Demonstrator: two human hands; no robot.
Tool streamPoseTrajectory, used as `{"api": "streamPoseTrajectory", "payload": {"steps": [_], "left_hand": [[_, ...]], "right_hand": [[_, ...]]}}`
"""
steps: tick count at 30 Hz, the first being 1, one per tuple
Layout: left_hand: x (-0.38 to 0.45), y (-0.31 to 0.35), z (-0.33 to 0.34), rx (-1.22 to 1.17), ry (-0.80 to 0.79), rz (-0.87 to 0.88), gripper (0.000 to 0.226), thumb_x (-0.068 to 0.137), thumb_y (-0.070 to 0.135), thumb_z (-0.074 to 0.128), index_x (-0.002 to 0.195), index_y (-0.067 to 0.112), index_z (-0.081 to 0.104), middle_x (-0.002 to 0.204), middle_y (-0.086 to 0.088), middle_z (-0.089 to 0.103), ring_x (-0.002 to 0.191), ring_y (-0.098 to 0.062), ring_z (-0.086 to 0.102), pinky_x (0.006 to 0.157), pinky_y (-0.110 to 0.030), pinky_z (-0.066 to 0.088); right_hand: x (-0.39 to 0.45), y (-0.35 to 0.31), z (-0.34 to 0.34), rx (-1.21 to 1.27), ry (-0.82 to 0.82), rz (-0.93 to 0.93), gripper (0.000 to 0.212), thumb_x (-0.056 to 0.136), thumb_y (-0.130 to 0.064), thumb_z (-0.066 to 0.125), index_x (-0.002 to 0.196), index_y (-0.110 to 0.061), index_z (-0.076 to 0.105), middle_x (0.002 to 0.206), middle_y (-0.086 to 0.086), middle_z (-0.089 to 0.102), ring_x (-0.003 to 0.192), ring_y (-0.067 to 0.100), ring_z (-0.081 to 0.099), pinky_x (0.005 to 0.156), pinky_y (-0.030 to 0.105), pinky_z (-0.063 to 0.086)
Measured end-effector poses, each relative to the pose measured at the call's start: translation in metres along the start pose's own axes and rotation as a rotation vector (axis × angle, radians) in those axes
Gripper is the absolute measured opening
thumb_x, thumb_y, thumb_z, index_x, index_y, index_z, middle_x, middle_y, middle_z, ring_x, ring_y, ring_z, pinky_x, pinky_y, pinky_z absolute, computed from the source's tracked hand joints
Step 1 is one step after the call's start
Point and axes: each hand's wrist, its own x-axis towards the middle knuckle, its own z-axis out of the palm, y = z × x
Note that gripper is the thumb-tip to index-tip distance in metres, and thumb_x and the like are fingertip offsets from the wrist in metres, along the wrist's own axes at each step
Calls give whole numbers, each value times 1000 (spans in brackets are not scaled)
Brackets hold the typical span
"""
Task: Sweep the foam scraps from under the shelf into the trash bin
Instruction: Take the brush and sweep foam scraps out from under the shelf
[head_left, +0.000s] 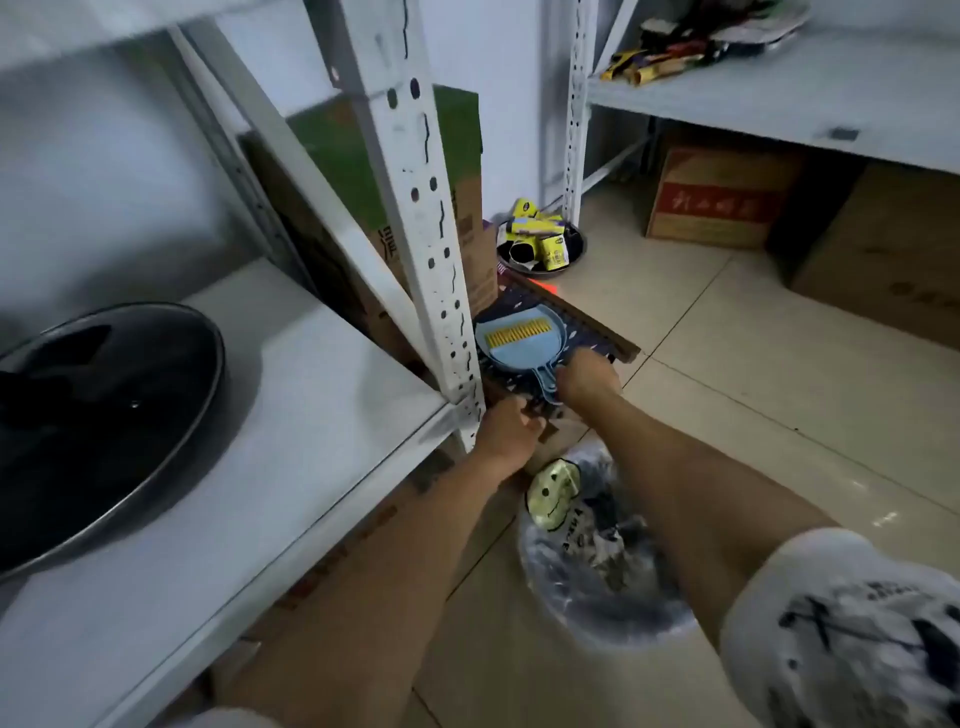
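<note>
A light blue dustpan (519, 340) with a yellow comb strip lies on a dark patterned flat box (582, 332) on the floor beside the white shelf post (415, 218). My right hand (587, 382) is closed around the dustpan's handle. My left hand (506, 428) grips the near edge of the dark box, right by the foot of the post. A trash bin (602, 561) lined with a clear bag stands on the floor under my right forearm, with a yellow smiley wrapper inside. No foam scraps are visible; the space under the shelf is hidden.
A black pan with a lid (98, 415) sits on the white shelf board at left. Cardboard boxes (457, 218) stand behind the post, and more boxes (722, 200) sit under the right shelf. A bowl of yellow packets (540, 244) rests on the tiled floor.
</note>
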Motion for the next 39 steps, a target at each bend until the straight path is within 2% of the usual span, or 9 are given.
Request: {"api": "streamPoseTrajectory", "payload": {"steps": [5,8,10,18,23,27,31,36,39], "left_hand": [[36,-9,29,-175,111,52,30,94,15,54,122,3,53,110,-16,67,107,-35,63,94,-44,51],[68,-24,46,-235,175,38,23,86,23,54,100,6,59,101,-25,68,100,-44,65,87,-55,55],[91,-35,56,-210,202,29,24,83,26,53,97,9,63,97,-20,70,95,-41,67,84,-54,59],[99,-26,60,-184,296,1,13,82,14,56,73,12,65,88,-17,73,88,-39,70,80,-53,60],[89,-25,62,-106,388,20,12,83,13,60,86,8,71,89,-10,75,85,-27,69,76,-38,57],[95,-29,66,-208,443,0,8,80,15,66,77,10,71,84,-11,75,80,-30,72,76,-48,62],[82,-24,66,-272,466,15,10,85,15,66,82,9,73,84,-8,77,78,-24,73,78,-43,61],[81,-26,60,-413,367,23,8,84,5,66,89,2,71,94,-19,74,89,-35,72,87,-50,59],[75,-27,53,-353,249,56,7,80,12,64,76,17,66,91,-19,73,97,-40,69,92,-53,56]], "right_hand": [[26,8,19,1,-25,31,29,85,-26,58,109,-9,59,112,13,65,109,32,60,100,48,44],[39,20,32,44,-43,6,18,81,-29,57,90,-14,59,90,8,65,94,30,63,94,46,48],[50,27,39,91,-76,-24,26,75,-30,55,90,-10,63,82,6,63,83,29,62,83,43,49],[47,18,32,77,-128,-116,27,71,-23,67,88,-9,52,87,12,53,83,29,54,68,38,40],[43,17,34,47,-73,-166,27,80,-20,62,101,-3,59,100,20,63,84,31,59,58,31,40],[41,14,33,-57,9,-198,34,83,-16,62,113,-1,55,115,21,62,104,37,62,71,37,49],[40,11,28,-69,85,-188,34,88,-17,58,118,-2,53,120,20,59,108,36,61,80,39,52],[36,4,21,133,155,-93,32,92,-12,52,121,1,54,124,21,61,114,36,59,90,40,51],[36,1,15,314,130,-4,28,92,-13,55,116,1,58,120,19,64,112,33,62,87,38,52]]}}
